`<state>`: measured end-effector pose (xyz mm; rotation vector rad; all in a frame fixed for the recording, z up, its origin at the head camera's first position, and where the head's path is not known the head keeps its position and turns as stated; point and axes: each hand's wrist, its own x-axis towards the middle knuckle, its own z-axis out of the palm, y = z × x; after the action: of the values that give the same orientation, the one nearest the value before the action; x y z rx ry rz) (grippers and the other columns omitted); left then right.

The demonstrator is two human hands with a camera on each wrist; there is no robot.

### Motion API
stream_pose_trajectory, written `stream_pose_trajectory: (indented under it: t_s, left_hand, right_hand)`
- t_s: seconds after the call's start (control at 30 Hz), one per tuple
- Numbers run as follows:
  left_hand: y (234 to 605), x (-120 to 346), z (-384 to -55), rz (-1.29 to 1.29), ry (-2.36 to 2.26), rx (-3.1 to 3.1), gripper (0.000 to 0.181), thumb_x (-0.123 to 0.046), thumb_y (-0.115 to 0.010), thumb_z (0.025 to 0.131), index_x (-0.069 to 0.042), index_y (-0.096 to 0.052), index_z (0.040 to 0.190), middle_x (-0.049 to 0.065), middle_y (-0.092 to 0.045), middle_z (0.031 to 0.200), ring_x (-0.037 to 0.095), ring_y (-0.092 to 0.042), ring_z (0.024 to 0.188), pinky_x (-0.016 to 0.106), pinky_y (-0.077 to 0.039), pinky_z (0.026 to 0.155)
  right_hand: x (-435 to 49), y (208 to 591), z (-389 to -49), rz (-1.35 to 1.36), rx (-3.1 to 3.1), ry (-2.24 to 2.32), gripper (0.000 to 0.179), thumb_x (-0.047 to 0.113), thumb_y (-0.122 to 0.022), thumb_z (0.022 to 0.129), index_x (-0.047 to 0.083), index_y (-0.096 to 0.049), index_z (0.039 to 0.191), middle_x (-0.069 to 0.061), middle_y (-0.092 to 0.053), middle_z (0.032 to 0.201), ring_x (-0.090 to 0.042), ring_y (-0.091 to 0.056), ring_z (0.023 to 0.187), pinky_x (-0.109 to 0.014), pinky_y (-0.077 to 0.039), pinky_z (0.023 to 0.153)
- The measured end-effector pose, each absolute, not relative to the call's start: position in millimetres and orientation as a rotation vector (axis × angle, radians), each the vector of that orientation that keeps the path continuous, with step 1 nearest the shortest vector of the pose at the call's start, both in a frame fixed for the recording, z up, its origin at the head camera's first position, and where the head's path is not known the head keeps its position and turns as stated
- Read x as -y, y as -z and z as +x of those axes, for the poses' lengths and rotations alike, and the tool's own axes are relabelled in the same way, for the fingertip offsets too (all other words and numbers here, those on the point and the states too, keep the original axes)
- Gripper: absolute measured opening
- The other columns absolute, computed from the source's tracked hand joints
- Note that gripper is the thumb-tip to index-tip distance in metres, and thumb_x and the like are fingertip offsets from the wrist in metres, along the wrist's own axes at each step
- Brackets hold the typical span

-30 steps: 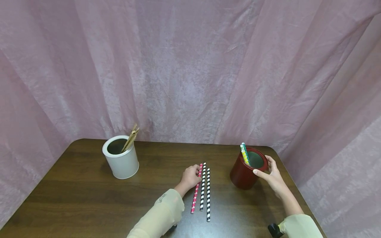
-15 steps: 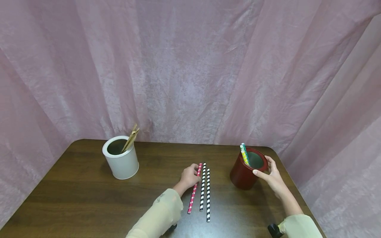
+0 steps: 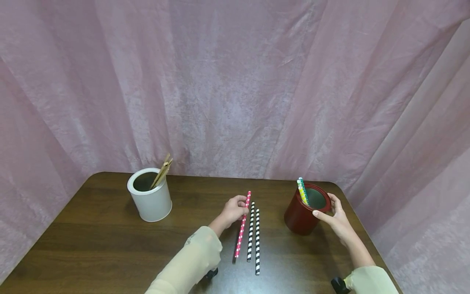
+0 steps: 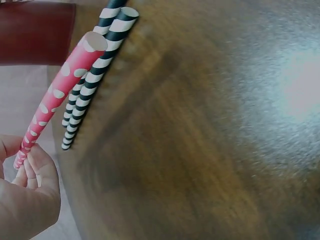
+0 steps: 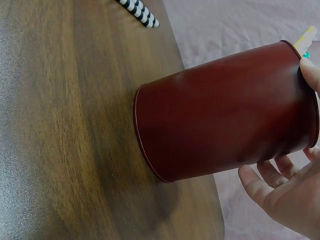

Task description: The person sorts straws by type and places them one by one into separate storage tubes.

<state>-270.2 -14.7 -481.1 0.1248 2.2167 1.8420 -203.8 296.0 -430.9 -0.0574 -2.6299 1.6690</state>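
Observation:
My left hand (image 3: 232, 211) pinches a pink paper straw (image 3: 240, 237) with white dots between thumb and fingers. In the left wrist view the pink straw (image 4: 56, 92) hangs above the table, its shadow falling on the wood. Just to its right, two black-and-white striped paper straws (image 3: 250, 241) (image 3: 257, 245) lie side by side on the table. My right hand (image 3: 339, 223) grips a dark red round canister (image 3: 298, 216), thumb at the rim and fingers around the far side. Yellow-patterned and green straws (image 3: 302, 191) lean inside that canister.
At the left stands a white round canister (image 3: 151, 206) with several thin tan sticks (image 3: 162, 173) leaning in it. The brown wooden table (image 3: 110, 245) reaches back to a pink curtain (image 3: 227, 90).
My left hand has raised the pink straw off the table, after shifting it slightly left, away from the striped straws. My right hand stays on the red canister.

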Motion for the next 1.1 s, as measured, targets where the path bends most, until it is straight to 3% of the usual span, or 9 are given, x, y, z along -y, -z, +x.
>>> stream_pose_trajectory:
  t_s: [0.13,0.3,0.43,0.7,1.1]
  left_hand:
    - [469.8,15.6,-269.4,0.141,-1.893,-2.165,0.043,0.007,-0.053,0.072,0.004,-0.049,0.115,0.006,-0.051,0.083,0.01,-0.05,0.061,0.021,-0.046,0.05]
    - [451.0,16.1,-265.1,0.173,-1.924,-2.136,0.041,0.007,-0.051,0.075,0.007,-0.047,0.115,0.021,-0.054,0.095,0.012,-0.051,0.064,0.023,-0.047,0.053]
    - [448.0,14.1,-270.5,0.195,-1.93,-2.135,0.041,0.005,-0.051,0.077,0.004,-0.046,0.118,0.023,-0.053,0.103,0.013,-0.053,0.067,0.023,-0.048,0.055]
    - [432.6,8.4,-286.8,0.221,-1.94,-2.098,0.045,0.003,-0.052,0.078,0.0,-0.044,0.123,0.017,-0.055,0.103,0.019,-0.056,0.075,0.032,-0.052,0.064]
    - [388.3,-6.1,-291.2,0.254,-2.003,-2.103,0.045,0.002,-0.05,0.079,-0.003,-0.043,0.123,0.009,-0.05,0.096,0.012,-0.053,0.071,0.029,-0.053,0.068]
  right_hand:
    - [-296.0,430.4,-203.4,-0.056,2.633,-1.674,0.085,0.021,-0.061,0.082,0.006,-0.001,0.14,-0.022,-0.017,0.14,-0.035,-0.021,0.125,-0.054,-0.026,0.095]
    - [-295.9,429.9,-203.7,-0.059,2.627,-1.685,0.085,0.021,-0.061,0.081,0.007,-0.001,0.14,-0.022,-0.017,0.14,-0.036,-0.02,0.126,-0.056,-0.025,0.096]
    - [-296.5,431.1,-204.2,-0.058,2.63,-1.686,0.085,0.019,-0.061,0.082,0.007,0.0,0.14,-0.023,-0.016,0.141,-0.037,-0.02,0.126,-0.055,-0.025,0.096]
    - [-295.9,429.6,-203.9,-0.048,2.615,-1.705,0.085,0.021,-0.062,0.081,0.006,-0.001,0.139,-0.024,-0.015,0.141,-0.039,-0.017,0.127,-0.057,-0.022,0.097]
    - [-296.4,430.1,-204.6,-0.042,2.61,-1.71,0.084,0.02,-0.062,0.081,0.006,-0.002,0.139,-0.023,-0.015,0.141,-0.039,-0.016,0.128,-0.058,-0.021,0.097]
